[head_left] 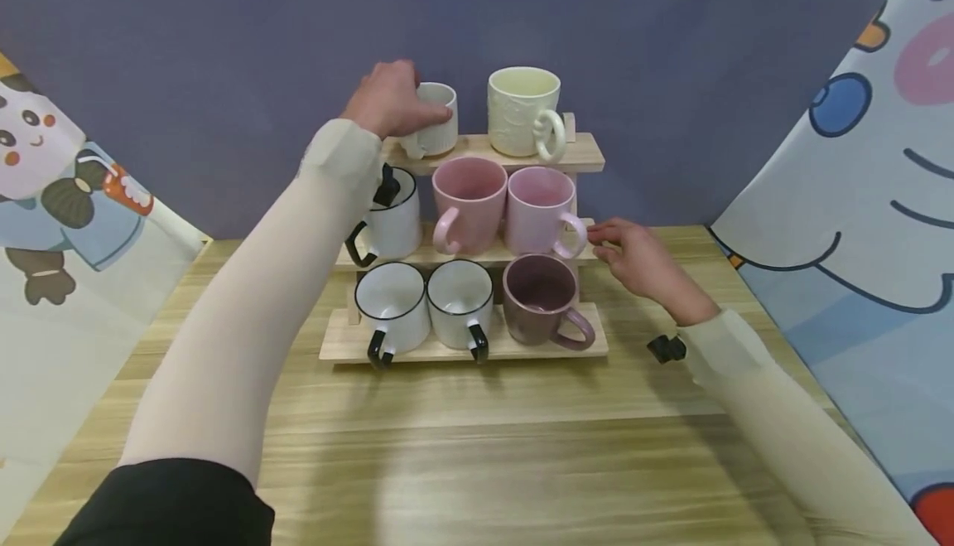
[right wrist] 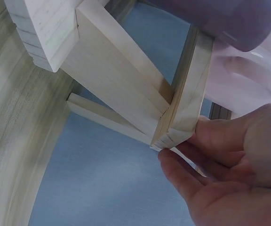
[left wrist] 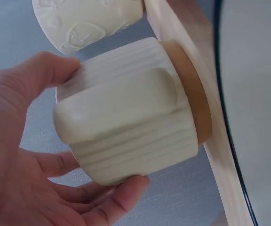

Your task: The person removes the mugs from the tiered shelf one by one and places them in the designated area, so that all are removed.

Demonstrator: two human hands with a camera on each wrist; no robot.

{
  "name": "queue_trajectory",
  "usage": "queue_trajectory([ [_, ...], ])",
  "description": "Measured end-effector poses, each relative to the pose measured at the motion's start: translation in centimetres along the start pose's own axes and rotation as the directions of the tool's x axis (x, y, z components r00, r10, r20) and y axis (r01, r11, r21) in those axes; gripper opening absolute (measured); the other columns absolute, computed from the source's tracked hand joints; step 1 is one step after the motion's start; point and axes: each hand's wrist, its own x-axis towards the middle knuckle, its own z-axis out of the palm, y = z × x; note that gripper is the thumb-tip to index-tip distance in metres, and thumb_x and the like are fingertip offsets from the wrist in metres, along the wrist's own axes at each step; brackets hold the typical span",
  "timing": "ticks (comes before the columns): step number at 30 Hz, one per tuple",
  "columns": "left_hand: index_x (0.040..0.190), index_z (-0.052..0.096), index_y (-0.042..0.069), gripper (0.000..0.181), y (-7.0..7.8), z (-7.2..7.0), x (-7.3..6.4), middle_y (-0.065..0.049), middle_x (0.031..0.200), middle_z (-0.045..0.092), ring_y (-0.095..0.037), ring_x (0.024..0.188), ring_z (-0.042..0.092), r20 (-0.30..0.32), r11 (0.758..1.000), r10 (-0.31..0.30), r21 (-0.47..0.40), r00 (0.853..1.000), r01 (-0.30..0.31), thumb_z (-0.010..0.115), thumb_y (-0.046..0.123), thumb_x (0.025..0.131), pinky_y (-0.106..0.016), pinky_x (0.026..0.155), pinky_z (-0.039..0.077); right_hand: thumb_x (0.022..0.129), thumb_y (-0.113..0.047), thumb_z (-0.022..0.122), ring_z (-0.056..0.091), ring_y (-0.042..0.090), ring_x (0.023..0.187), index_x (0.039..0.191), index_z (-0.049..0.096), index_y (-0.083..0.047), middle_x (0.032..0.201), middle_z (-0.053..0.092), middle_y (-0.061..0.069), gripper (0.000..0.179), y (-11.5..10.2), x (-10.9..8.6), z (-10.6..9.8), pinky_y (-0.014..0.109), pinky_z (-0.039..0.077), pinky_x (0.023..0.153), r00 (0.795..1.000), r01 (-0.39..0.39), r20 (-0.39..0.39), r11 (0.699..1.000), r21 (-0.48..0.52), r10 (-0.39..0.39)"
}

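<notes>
A small white ribbed mug (head_left: 441,138) with a tan base stands at the left of the top tier of a wooden three-tier rack (head_left: 589,153). My left hand (head_left: 391,100) holds it near the rim, thumb on one side and fingers on the other; its handle (left wrist: 121,106) faces the left wrist camera. At the rack's right side, my right hand (head_left: 637,260) pinches the end of the middle board (right wrist: 188,101) between thumb and fingers. Close by this hand is a light pink mug (head_left: 538,219) on that board.
A cream embossed mug (head_left: 514,119) shares the top tier. On the middle tier are a darker pink mug (head_left: 473,210) and a black-rimmed white mug (head_left: 398,227). Below stand two more black-rimmed mugs (head_left: 398,314) and a mauve mug (head_left: 529,310). The rack stands on a wood-grain table (head_left: 462,463).
</notes>
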Motion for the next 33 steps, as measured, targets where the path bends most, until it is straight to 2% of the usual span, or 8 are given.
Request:
queue_trajectory([
  [4, 0.115, 0.052, 0.003, 0.062, -0.2, -0.2, 0.0, -0.01, 0.104, 0.053, -0.024, 0.091, 0.052, -0.058, 1.0, 0.0, -0.011, 0.998, -0.001, 0.059, 0.053, 0.08, -0.034, 0.072, 0.046, 0.092, 0.003, 0.056, 0.047, 0.041, 0.117, 0.118, 0.059, 0.011, 0.122, 0.054, 0.024, 0.027, -0.2, 0.1, 0.0, 0.052, 0.035, 0.098, 1.0, 0.005, 0.002, 1.0, -0.001, -0.005],
  [8, 0.1, 0.054, 0.006, 0.053, -0.3, -1.2, -0.5, -0.007, 0.095, 0.053, -0.022, 0.081, 0.051, -0.109, 1.0, -0.001, -0.016, 0.994, 0.0, 0.058, 0.054, 0.08, -0.032, 0.065, 0.044, 0.092, 0.003, 0.056, 0.047, 0.041, 0.117, 0.118, 0.059, 0.011, 0.122, 0.054, 0.024, 0.028, -0.3, 0.2, -0.1, 0.053, 0.035, 0.098, 1.0, -0.001, 0.011, 1.0, -0.008, 0.001],
  [13, 0.098, 0.054, 0.006, 0.052, -0.8, -2.6, -1.5, -0.007, 0.092, 0.053, -0.022, 0.077, 0.051, -0.122, 0.999, -0.021, -0.036, 0.992, 0.017, 0.058, 0.054, 0.079, -0.032, 0.063, 0.044, 0.092, 0.002, 0.056, 0.046, 0.041, 0.118, 0.118, 0.059, 0.011, 0.123, 0.054, 0.024, 0.028, -0.4, 0.5, -0.2, 0.052, 0.034, 0.099, 1.0, -0.014, 0.021, 1.0, -0.012, 0.014],
  [18, 0.088, 0.052, 0.007, 0.047, -2.1, -3.6, -2.5, -0.009, 0.086, 0.052, -0.023, 0.069, 0.048, -0.13, 0.997, -0.031, -0.07, 0.991, 0.022, 0.056, 0.053, 0.079, -0.034, 0.057, 0.042, 0.092, 0.002, 0.056, 0.046, 0.041, 0.117, 0.117, 0.059, 0.012, 0.122, 0.054, 0.023, 0.027, -0.1, 0.7, 0.0, 0.053, 0.034, 0.099, 1.0, -0.006, 0.014, 1.0, -0.007, 0.006],
  [21, 0.088, 0.053, 0.006, 0.05, -2.9, -4.3, -3.0, -0.01, 0.084, 0.051, -0.024, 0.067, 0.046, -0.139, 0.997, -0.042, -0.072, 0.989, 0.032, 0.054, 0.055, 0.08, -0.035, 0.055, 0.04, 0.092, 0.002, 0.056, 0.046, 0.041, 0.117, 0.117, 0.059, 0.012, 0.122, 0.054, 0.023, 0.027, 0.1, 0.7, 0.0, 0.053, 0.035, 0.098, 1.0, 0.001, 0.014, 1.0, -0.005, -0.001],
  [27, 0.097, 0.057, 0.003, 0.057, -4.7, -5.5, -4.1, -0.012, 0.092, 0.053, -0.026, 0.073, 0.047, -0.164, 0.996, -0.068, -0.07, 0.984, 0.057, 0.055, 0.056, 0.078, -0.038, 0.057, 0.039, 0.092, 0.002, 0.055, 0.046, 0.042, 0.117, 0.118, 0.059, 0.012, 0.121, 0.054, 0.024, 0.027, 0.6, 0.6, -0.2, 0.054, 0.035, 0.097, 1.0, -0.001, 0.014, 1.0, -0.009, 0.001],
  [30, 0.115, 0.058, 0.001, 0.067, -5.7, -5.9, -4.8, -0.015, 0.106, 0.054, -0.028, 0.082, 0.05, -0.173, 0.995, -0.07, -0.084, 0.982, 0.056, 0.057, 0.056, 0.078, -0.038, 0.062, 0.043, 0.092, 0.003, 0.055, 0.047, 0.042, 0.116, 0.118, 0.059, 0.012, 0.121, 0.054, 0.024, 0.027, 0.7, 0.6, -0.2, 0.054, 0.036, 0.097, 1.0, -0.004, 0.012, 1.0, -0.004, 0.004],
  [33, 0.133, 0.048, -0.001, 0.079, -6.7, -6.4, -5.5, -0.019, 0.122, 0.051, -0.03, 0.094, 0.051, -0.185, 0.994, -0.074, -0.094, 0.98, 0.057, 0.058, 0.056, 0.078, -0.04, 0.07, 0.046, 0.093, 0.003, 0.054, 0.048, 0.042, 0.115, 0.118, 0.059, 0.012, 0.121, 0.053, 0.024, 0.027, 0.8, 0.6, -0.3, 0.054, 0.037, 0.096, 1.0, -0.001, 0.009, 1.0, 0.002, 0.001],
])
